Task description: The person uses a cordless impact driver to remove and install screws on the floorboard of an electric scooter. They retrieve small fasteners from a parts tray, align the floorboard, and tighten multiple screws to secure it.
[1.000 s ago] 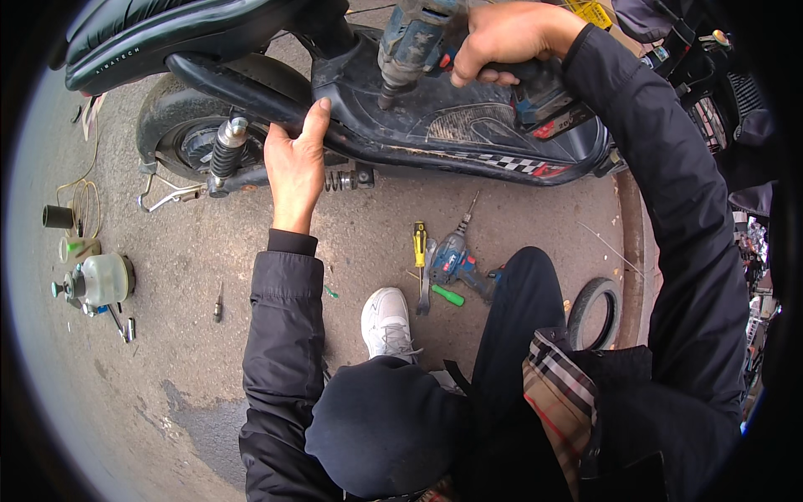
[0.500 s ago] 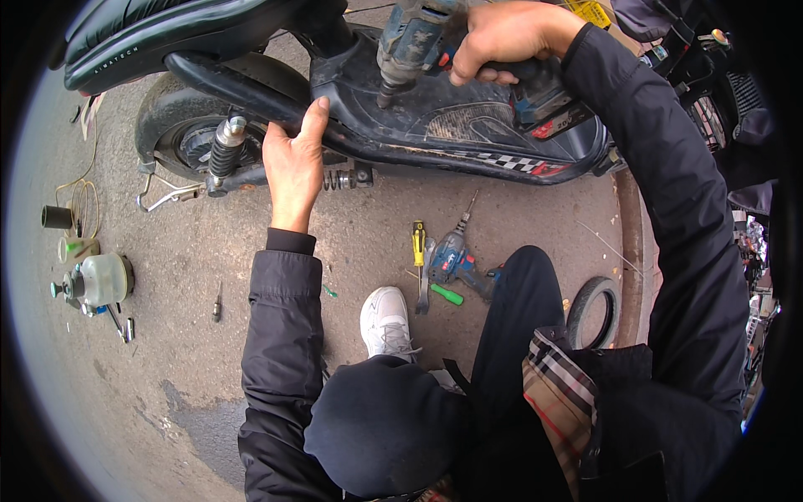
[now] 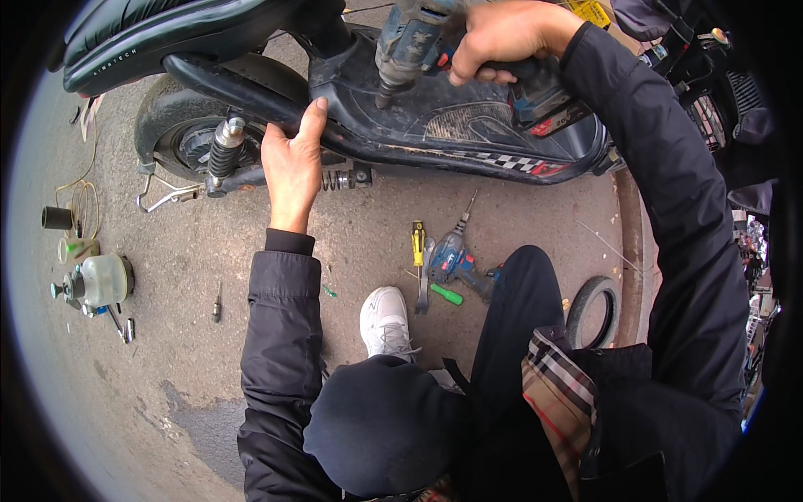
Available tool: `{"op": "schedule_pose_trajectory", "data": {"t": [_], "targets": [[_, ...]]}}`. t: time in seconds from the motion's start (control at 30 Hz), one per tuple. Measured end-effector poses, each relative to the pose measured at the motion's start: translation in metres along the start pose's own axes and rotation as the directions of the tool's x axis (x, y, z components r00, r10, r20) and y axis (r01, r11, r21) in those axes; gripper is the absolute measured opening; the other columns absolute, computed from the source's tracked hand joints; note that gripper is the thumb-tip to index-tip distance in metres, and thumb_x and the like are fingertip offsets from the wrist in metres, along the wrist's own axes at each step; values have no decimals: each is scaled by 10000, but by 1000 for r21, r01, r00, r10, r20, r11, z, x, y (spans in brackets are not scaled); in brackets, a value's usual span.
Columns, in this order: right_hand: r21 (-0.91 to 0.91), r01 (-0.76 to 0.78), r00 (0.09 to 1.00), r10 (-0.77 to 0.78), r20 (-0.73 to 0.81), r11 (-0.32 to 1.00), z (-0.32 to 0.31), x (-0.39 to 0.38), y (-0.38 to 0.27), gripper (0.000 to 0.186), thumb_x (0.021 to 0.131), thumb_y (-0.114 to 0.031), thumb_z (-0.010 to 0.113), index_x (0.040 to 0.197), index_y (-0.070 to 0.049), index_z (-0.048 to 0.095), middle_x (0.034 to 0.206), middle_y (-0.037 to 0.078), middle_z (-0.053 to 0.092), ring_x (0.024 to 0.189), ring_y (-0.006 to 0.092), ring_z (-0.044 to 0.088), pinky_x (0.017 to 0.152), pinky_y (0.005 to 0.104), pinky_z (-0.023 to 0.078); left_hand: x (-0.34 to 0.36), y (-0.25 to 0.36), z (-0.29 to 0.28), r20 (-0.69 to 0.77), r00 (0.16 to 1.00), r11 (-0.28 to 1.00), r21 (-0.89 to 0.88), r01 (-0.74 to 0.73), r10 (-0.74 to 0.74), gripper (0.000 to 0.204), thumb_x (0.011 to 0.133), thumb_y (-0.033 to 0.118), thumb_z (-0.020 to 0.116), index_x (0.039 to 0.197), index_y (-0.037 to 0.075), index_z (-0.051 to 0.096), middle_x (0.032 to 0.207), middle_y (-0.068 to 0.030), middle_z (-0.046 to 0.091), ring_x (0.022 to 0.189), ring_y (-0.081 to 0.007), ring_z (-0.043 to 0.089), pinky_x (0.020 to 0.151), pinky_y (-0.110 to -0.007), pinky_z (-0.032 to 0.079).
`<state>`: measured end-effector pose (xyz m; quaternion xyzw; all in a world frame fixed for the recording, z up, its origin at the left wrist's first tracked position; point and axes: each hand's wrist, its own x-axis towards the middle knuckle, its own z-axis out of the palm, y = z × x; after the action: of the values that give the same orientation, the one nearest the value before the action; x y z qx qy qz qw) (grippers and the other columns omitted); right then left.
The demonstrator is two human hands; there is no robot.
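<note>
At the frame's top middle, held drill nose-down with right hand closed round it. Further left, curled left hand round black bar, likely to keep steady.

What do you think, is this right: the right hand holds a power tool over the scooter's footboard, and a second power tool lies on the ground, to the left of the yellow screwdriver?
Not quite: in the head view, the second power tool lies to the right of the yellow screwdriver. The right hand does hold a power tool over the footboard.
</note>
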<state>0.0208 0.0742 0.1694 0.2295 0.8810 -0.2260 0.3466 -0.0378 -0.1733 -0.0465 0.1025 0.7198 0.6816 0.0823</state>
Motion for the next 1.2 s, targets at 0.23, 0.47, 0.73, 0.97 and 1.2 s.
{"op": "schedule_pose_trajectory", "data": {"t": [0.23,0.47,0.73,0.97,1.2], "targets": [[17,-44,998,44,-45,999,2,4,3,278,893,-308,775,724,-102,696,642,-22,610,548,105,528,509,304,378,0,-2,3,-2,1000,997,-72,-31,31,589,940,462,808,1076,-94,671,973,-107,729,832,-141,654,762,-285,532],[-2,-17,1000,17,-23,1000,2,-2,-2,272,883,-315,786,735,-100,706,642,-17,614,550,113,536,515,305,392,-2,0,1,14,1000,999,-35,11,-11,569,958,423,800,1089,-114,665,995,-134,741,885,-155,676,832,-308,548],[-17,-3,999,3,-36,1000,1,-8,-4,272,885,-309,786,732,-100,701,645,-15,619,553,112,534,519,307,393,-1,0,1,11,1000,999,-48,-15,16,588,952,437,802,1086,-118,663,1004,-139,740,900,-164,674,841,-314,545],[19,-13,1000,13,-4,1000,3,2,1,276,900,-289,770,707,-113,681,628,-31,592,522,106,502,495,303,365,1,-3,0,-1,1000,1000,15,12,-12,558,952,437,805,1116,-82,680,1005,-83,731,844,-124,646,763,-277,525],[68,-26,1000,25,12,997,1,0,2,279,905,-286,767,702,-117,675,623,-30,584,513,100,490,479,300,351,-3,2,2,17,999,997,-77,-31,33,564,952,435,805,1125,-86,676,1011,-83,729,846,-127,648,765,-282,526]]}}
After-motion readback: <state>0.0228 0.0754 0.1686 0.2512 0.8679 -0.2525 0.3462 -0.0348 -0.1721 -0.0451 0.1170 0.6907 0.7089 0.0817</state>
